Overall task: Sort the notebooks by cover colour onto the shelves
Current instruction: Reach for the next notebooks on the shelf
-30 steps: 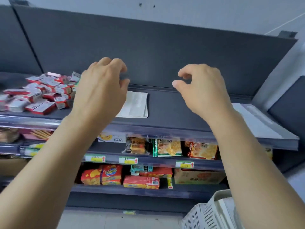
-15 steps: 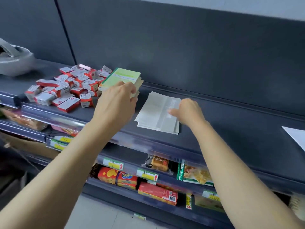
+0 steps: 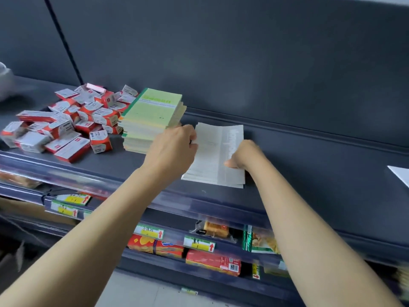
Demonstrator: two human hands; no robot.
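Shelf front edge: my left hand and right hand clutched the white notebooks, squaring them I guess; next needed a level lift.

Both bare forearms reach up and forward from the lower corners of the view and draw together. The left grip is back-up with a straight wrist, its fingers curled onto the left edge of the white notebooks. The right grip is knuckles-up, fingers tucked under out of sight, thumb stretched leftward on the same cover. The two are near but apart.
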